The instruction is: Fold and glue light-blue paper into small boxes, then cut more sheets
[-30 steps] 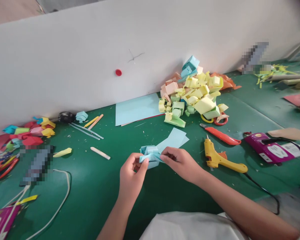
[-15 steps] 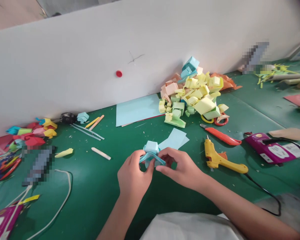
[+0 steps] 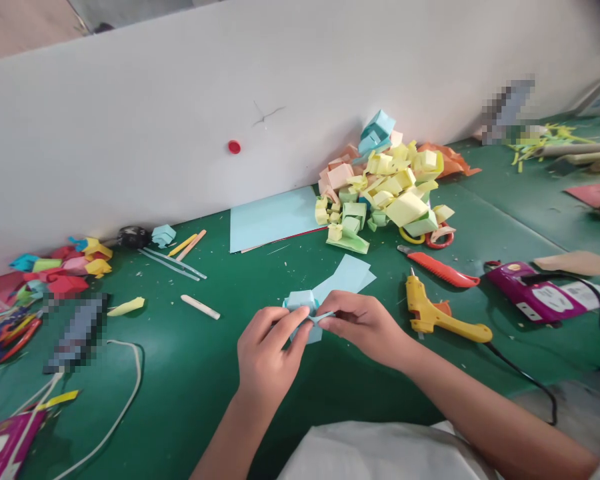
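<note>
Between my hands is a light blue folded paper piece (image 3: 301,299) with a boxy top. My left hand (image 3: 271,347) is closed, its thumb and fingers pinching the paper's near part. From the other side, my right hand (image 3: 363,327) pinches a narrow, pointed flap of the same paper between thumb and fingertips. A lower part of the paper shows below the fingertips; some of its folds are hidden behind my fingers. Just beyond, flat light blue paper pieces (image 3: 346,275) lie overlapping on the green table (image 3: 180,400).
A yellow glue gun (image 3: 433,313) and a red utility knife (image 3: 443,268) lie right. Folded paper shapes (image 3: 393,183) are heaped by the white wall. Blue sheets (image 3: 275,217) rest behind my hands. A wooden stick (image 3: 201,307) and a white cable (image 3: 139,373) are left.
My right fingers have closed on the paper's flap. The paper's wavy near edge has been pressed together, and my left fingers have shifted over it. The view has shifted slightly.
</note>
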The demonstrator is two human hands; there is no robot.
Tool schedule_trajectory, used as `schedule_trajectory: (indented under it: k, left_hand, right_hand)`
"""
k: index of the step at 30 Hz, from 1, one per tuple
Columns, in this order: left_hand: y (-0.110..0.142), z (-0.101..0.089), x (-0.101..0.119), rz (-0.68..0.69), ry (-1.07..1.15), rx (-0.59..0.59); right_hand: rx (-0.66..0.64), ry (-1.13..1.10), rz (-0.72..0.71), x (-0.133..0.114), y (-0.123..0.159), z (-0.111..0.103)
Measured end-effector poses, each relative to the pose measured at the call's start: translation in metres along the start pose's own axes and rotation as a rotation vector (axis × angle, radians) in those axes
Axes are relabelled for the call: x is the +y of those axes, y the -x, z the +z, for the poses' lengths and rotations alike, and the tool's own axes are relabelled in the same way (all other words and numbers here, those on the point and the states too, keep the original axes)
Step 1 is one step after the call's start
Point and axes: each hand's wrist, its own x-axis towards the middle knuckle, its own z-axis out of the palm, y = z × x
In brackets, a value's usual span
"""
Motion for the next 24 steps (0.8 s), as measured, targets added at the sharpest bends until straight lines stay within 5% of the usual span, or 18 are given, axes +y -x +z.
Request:
schedule_trajectory:
  k: [8, 19, 24]
  left_hand:
    - [0.006, 0.001, 0.004, -0.029, -0.029, 0.010]
    - [0.009, 0.006, 0.002, -0.047, -0.005, 0.002]
    - [0.011, 0.001, 0.011, -0.197, 0.169, -0.027]
  right_hand:
    - [0.041, -0.413, 0.264, 0.005, -0.006, 0.012]
    - [0.072, -0.277, 0.285, 0.003, -0.008, 0.014]
    - [0.065, -0.194, 0.246, -0.004, -0.013, 0.007]
